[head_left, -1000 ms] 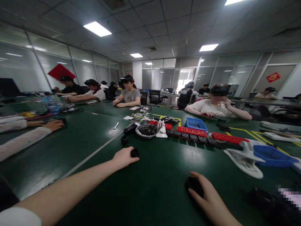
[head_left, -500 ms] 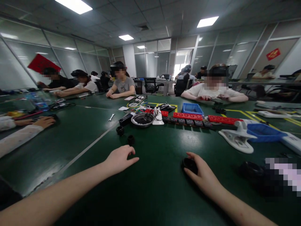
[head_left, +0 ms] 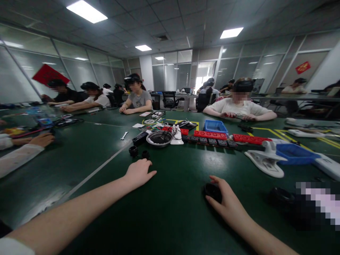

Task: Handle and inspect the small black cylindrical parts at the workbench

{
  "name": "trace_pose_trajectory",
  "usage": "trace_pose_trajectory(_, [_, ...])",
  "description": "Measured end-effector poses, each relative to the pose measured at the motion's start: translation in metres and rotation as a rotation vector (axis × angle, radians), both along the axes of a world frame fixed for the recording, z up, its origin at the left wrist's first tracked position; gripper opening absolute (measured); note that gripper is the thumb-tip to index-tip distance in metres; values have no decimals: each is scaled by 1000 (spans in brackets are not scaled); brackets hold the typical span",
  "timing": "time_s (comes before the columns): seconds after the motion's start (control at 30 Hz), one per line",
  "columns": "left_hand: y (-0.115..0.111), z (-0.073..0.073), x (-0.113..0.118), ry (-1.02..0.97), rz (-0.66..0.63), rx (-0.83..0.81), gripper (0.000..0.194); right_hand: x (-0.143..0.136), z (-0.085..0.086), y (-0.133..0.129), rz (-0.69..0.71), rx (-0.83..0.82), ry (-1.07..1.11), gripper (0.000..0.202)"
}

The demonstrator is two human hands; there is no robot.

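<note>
My left hand (head_left: 139, 173) reaches forward over the green table, with its thumb stretched out to the right and apart from the fingers. Just beyond its fingertips stands a small black ring-shaped part (head_left: 145, 154); whether they touch, I cannot tell. A larger black ribbed cylindrical part (head_left: 133, 151) stands close to the left of that one. Farther right, my right hand (head_left: 228, 200) has its thumb and fingers curved around a black round hollow part (head_left: 212, 192), low over the tabletop. The palm hides its right side.
A metal bowl (head_left: 159, 144), a white clip stand (head_left: 177, 136) and red socket strips (head_left: 209, 134) lie across the middle. An open-end wrench (head_left: 124, 135) lies left. Blue trays (head_left: 297, 154) and a white clamp (head_left: 267, 163) are right. Co-workers sit around; one's hand (head_left: 42, 139) rests at left.
My left hand has moved a little forward, and the small black part now stands farther away, nearer the larger one. My right hand keeps its hold. The view has shifted slightly.
</note>
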State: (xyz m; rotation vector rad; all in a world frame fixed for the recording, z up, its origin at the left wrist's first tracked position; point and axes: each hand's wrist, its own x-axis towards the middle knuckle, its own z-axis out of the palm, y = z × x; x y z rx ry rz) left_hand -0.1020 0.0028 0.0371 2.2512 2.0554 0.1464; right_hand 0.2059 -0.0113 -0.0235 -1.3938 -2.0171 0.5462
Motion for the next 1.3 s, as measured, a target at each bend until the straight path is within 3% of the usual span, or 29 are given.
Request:
trace_pose_trajectory(0.13, [-18,7,58,-84,-316,-3,36,-1,4,-4,-21,38,51,60])
trace_pose_trajectory(0.3, [-3,1,134,-175,-654,10,55,6,3,-2,-147,140,221,40])
trace_pose_trajectory(0.43, [16,-4,156,-142,-706,-59,41,8,2,-1,-166,146,273,39])
trace_pose_trajectory(0.57, [29,1,130,-96,-581,-85,44,6,4,-2,-122,81,269,38])
trace_pose_trajectory(0.73, [37,11,58,-42,-341,-139,40,5,5,2,-140,-12,266,42])
trace_pose_trajectory(0.87, [32,26,2,-108,-302,-166,37,6,4,5,-157,-14,261,39])
trace_pose_trajectory(0.97, [35,40,-32,-206,-267,-71,47,7,4,6,-148,-12,251,35])
trace_pose_trajectory(1.03, [44,45,-50,-346,-211,109,49,6,5,7,-152,-10,240,34])
trace_pose_trajectory(1.13, [62,38,-70,-468,-131,253,46,5,5,7,-176,-1,212,32])
trace_pose_trajectory(1.3, [75,15,-77,-475,-66,279,48,3,5,7,-206,-8,187,33])
